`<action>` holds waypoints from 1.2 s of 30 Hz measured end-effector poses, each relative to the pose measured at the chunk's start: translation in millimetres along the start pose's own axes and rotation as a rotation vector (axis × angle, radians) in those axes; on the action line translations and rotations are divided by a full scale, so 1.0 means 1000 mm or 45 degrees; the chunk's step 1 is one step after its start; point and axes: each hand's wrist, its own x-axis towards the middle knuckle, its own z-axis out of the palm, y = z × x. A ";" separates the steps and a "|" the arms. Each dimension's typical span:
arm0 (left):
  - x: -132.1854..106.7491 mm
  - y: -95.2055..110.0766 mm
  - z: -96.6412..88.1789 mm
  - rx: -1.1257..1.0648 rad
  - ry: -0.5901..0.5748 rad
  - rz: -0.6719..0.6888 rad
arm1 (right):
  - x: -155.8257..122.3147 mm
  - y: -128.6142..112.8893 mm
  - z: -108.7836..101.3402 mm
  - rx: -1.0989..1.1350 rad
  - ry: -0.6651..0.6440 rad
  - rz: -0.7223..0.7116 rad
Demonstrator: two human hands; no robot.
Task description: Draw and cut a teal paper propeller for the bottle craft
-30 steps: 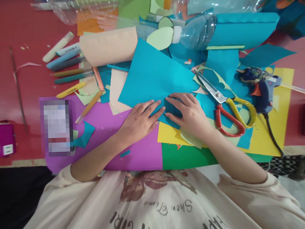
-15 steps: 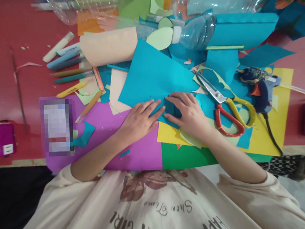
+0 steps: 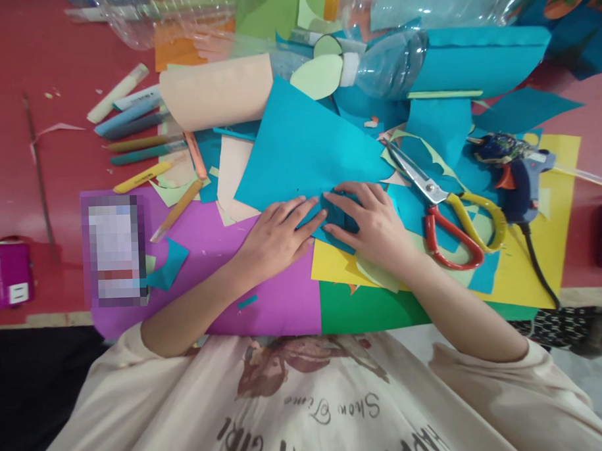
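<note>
The left hand (image 3: 274, 239) and right hand (image 3: 377, 226) are lying flat, each grip spread apart, fingertips pressing the near corner of the blue paper sheet (image 3: 303, 146). The sheet is stretching away from both hands across the table (image 3: 53, 76), equally near to each.

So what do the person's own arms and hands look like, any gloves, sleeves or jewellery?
Both are bare: the left hand and right hand wear no gloves, and no ring, watch or bracelet shows. The forearms are uncovered up to the short cream fabric sleeves, part of a loose cream T-shirt printed with dark lettering and a brownish motif.
</note>
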 end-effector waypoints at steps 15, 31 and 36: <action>0.002 0.002 0.001 0.015 -0.009 0.033 | 0.010 0.010 -0.008 0.049 -0.008 -0.005; 0.003 0.004 -0.005 0.062 -0.084 0.005 | 0.032 0.007 -0.030 0.003 0.323 -0.306; 0.003 0.007 -0.003 0.021 -0.171 -0.121 | 0.003 -0.014 -0.027 -0.016 0.226 -0.547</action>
